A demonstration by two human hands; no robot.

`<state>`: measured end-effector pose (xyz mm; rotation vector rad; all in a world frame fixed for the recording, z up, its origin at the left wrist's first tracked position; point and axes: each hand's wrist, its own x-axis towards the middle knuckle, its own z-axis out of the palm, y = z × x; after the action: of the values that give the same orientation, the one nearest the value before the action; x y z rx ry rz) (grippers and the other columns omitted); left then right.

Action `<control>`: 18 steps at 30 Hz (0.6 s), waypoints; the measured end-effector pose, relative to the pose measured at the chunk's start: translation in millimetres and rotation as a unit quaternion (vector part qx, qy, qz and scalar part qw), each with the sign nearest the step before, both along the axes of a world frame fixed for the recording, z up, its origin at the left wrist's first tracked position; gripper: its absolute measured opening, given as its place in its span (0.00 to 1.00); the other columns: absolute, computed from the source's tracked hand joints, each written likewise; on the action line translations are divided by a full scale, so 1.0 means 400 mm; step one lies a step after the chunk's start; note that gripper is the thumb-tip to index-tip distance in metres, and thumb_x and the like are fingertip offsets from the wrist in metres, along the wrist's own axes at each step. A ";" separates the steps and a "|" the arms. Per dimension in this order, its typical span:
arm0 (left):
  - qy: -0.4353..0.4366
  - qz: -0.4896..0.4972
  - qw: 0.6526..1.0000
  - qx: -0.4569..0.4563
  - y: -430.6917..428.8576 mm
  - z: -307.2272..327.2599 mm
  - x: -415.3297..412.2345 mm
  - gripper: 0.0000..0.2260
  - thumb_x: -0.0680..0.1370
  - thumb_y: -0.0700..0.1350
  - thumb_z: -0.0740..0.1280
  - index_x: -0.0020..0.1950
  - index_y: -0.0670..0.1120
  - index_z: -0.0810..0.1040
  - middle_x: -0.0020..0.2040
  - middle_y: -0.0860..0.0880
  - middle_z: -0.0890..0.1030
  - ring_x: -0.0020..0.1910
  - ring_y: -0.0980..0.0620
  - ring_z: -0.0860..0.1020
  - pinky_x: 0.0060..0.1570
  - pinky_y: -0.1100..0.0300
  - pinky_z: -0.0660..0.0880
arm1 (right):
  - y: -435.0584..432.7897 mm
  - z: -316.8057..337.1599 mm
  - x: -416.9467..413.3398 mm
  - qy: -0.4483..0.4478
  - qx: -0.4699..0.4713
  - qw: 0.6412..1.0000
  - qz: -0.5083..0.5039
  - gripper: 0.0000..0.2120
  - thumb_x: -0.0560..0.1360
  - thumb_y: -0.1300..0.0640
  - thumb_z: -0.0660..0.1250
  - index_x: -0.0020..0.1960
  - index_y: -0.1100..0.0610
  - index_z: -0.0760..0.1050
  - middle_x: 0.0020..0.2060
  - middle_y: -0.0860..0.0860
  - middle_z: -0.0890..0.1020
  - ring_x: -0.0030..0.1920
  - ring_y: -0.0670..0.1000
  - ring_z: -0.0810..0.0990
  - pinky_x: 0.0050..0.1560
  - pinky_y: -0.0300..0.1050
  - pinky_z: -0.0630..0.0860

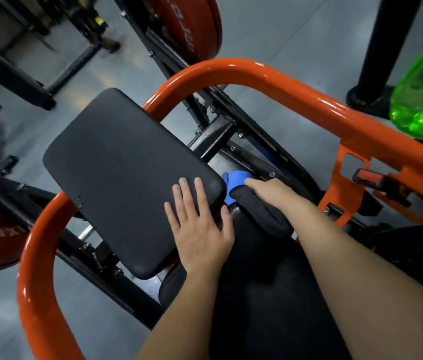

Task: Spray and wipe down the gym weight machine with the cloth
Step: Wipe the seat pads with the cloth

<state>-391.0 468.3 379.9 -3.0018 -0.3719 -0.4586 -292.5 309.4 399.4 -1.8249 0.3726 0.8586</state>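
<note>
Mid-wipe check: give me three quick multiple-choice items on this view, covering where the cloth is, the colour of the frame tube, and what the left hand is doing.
1. Where is the cloth?
A. Spread on top of the pad
B. Beside the pad's corner, at the right hand
C. Draped over the frame tube

2. What colour is the curved frame tube?
A. Silver
B. Blue
C. Orange

3. How is the left hand?
A. Flat on the pad, fingers straight
B. Clenched in a fist in the air
C. Curled round a bottle

Answers:
1 B: the blue cloth sticks out from under the right hand, just off the corner of the black pad.
2 C: the frame tube arching round the pad is glossy orange.
3 A: the left hand lies palm down on the pad with its fingers extended.
</note>
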 end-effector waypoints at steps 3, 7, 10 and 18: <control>-0.001 -0.005 1.000 0.004 -0.002 -0.001 0.002 0.34 0.79 0.57 0.57 0.83 0.44 0.59 0.83 0.42 0.55 0.83 0.43 0.52 0.79 0.38 0.52 | -0.003 0.011 0.005 -0.017 0.004 0.999 0.043 0.16 0.79 0.45 0.64 0.51 0.57 0.79 0.51 0.57 0.83 0.52 0.57 0.80 0.46 0.46 0.71; 0.001 0.002 1.000 0.000 -0.006 0.004 0.005 0.34 0.79 0.56 0.57 0.83 0.44 0.59 0.83 0.41 0.55 0.83 0.43 0.53 0.79 0.38 0.52 | -0.001 0.005 -0.023 -0.097 0.017 0.995 0.028 0.15 0.79 0.46 0.64 0.62 0.49 0.82 0.58 0.52 0.84 0.61 0.56 0.79 0.63 0.47 0.74; -0.002 0.002 1.000 0.005 -0.003 0.004 0.005 0.34 0.79 0.56 0.56 0.83 0.44 0.59 0.83 0.41 0.55 0.83 0.43 0.52 0.79 0.38 0.51 | 0.001 -0.010 -0.031 -0.099 -0.008 0.994 0.036 0.18 0.75 0.39 0.63 0.50 0.51 0.83 0.50 0.53 0.85 0.57 0.57 0.81 0.62 0.52 0.76; 0.000 0.005 1.000 0.008 -0.003 0.001 0.008 0.34 0.79 0.55 0.56 0.83 0.44 0.58 0.83 0.41 0.55 0.83 0.42 0.52 0.79 0.38 0.50 | -0.033 0.017 -0.059 -0.079 0.077 0.991 0.076 0.25 0.69 0.33 0.75 0.49 0.54 0.85 0.43 0.49 0.87 0.47 0.49 0.86 0.54 0.45 0.79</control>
<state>-387.9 467.0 380.5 -2.9824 -0.3822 -0.4592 -315.9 296.1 406.4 -1.7778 0.0650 0.8174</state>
